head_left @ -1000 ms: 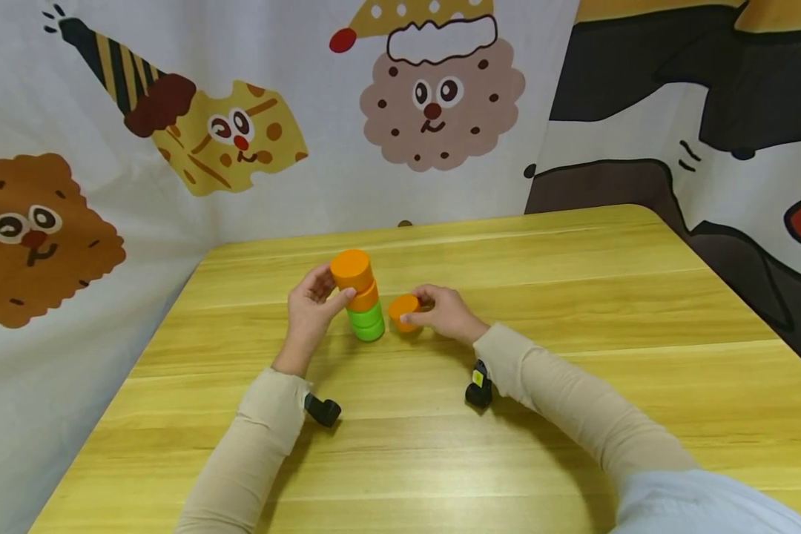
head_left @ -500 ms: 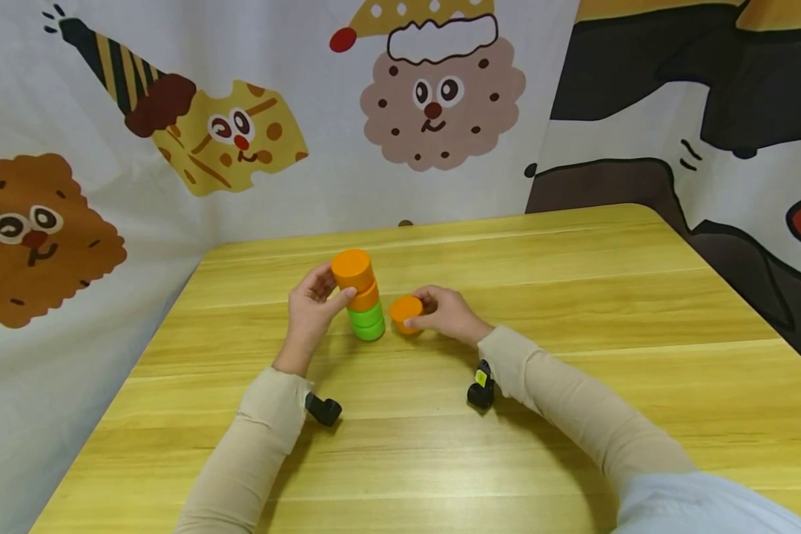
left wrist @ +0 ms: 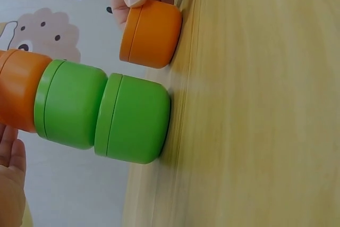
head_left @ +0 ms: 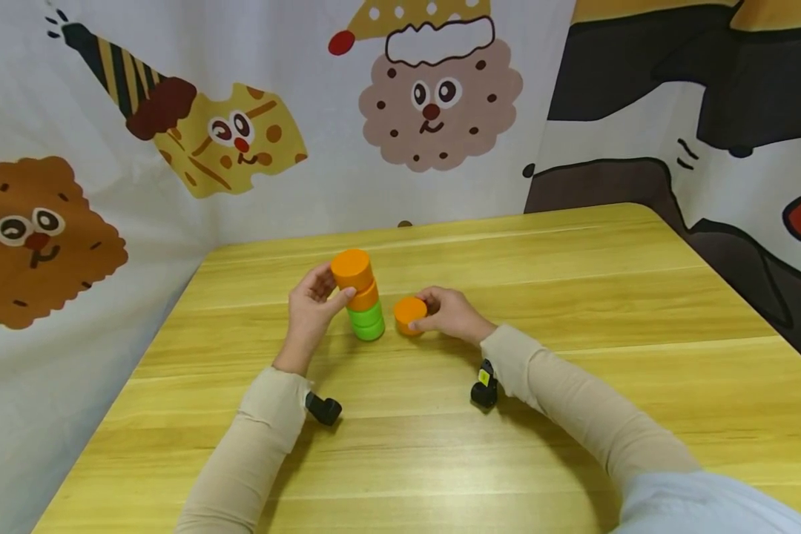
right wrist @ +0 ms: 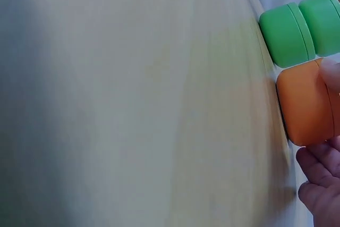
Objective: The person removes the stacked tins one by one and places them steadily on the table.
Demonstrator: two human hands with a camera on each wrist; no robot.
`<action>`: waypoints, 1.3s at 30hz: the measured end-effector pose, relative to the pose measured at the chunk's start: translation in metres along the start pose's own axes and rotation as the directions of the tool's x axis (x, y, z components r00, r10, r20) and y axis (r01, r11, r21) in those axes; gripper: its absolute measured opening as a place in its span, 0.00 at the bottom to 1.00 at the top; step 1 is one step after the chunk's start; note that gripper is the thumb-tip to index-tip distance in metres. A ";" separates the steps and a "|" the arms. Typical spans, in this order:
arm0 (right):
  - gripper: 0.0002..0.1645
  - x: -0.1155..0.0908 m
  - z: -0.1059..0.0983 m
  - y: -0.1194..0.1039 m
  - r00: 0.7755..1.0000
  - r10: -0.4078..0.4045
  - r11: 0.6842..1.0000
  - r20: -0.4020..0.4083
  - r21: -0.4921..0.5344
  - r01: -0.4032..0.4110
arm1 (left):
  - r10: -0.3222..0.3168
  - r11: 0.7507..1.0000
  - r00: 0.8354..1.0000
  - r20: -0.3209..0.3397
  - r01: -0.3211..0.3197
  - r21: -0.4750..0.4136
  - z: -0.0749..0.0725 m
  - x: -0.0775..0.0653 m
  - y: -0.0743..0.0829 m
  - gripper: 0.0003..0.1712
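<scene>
A stack of small round lidded jars stands upright on the table, two green jars (head_left: pixel 367 322) at the bottom and orange jars (head_left: pixel 351 268) on top. My left hand (head_left: pixel 310 311) grips the upper orange part, thumb on the near side and fingers behind. Just right of the stack, my right hand (head_left: pixel 455 316) holds a separate orange jar (head_left: pixel 410 316) between thumb and fingers. In the left wrist view that orange jar (left wrist: pixel 153 34) sits upright on the tabletop, a small gap from the lowest green jar (left wrist: pixel 135 118). The right fingers (right wrist: pixel 319 171) show beside it in the right wrist view.
The wood-grain table (head_left: pixel 400 460) reaches back to a hanging cloth (head_left: pixel 334 170) printed with cartoon cookies. A small black device (head_left: pixel 323 409) sits at the left cuff, and another black device (head_left: pixel 484 386) at the right one.
The right hand and its orange jar have shifted slightly right, away from the stack, and the jar looks less tilted. The left hand and the stack have stayed in place.
</scene>
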State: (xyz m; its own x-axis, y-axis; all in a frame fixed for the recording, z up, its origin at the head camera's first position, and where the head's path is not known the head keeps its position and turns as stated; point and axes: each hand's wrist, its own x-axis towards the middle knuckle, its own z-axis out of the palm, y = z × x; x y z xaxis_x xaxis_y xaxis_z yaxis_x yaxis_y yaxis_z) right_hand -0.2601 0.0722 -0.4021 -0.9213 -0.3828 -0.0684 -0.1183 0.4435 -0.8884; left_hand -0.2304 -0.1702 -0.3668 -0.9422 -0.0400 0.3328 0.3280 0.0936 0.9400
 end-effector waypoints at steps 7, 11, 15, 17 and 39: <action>0.45 0.000 -0.006 -0.019 0.999 -0.037 0.999 0.019 -0.040 0.038 | -0.010 0.999 0.999 0.038 0.012 -0.051 -0.004 -0.001 -0.001 0.31; 0.43 0.003 -0.011 -0.039 0.992 -0.127 0.987 0.027 -0.093 0.129 | -0.033 0.999 0.998 0.055 0.035 -0.029 -0.007 -0.002 -0.002 0.32; 0.41 0.007 -0.015 -0.062 0.983 -0.177 0.975 0.039 -0.128 0.181 | -0.069 0.998 0.995 0.066 0.068 0.014 -0.010 -0.004 -0.006 0.33; 0.41 0.010 -0.016 -0.073 0.979 -0.197 0.968 0.045 -0.150 0.201 | -0.078 0.997 0.994 0.077 0.077 0.018 -0.011 -0.006 -0.008 0.33; 0.38 0.026 -0.001 -0.108 0.958 -0.278 0.956 0.068 -0.081 0.283 | -0.115 0.993 0.979 0.166 0.111 0.031 -0.013 -0.010 -0.023 0.31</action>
State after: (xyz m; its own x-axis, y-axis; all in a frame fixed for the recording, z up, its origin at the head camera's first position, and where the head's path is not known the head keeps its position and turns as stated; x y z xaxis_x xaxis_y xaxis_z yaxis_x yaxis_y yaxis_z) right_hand -0.2713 0.0151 -0.3077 -0.8248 -0.5452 0.1500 -0.4036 0.3817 -0.8315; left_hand -0.2278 -0.1849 -0.3909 -0.9718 0.1155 0.2054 0.2189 0.1199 0.9684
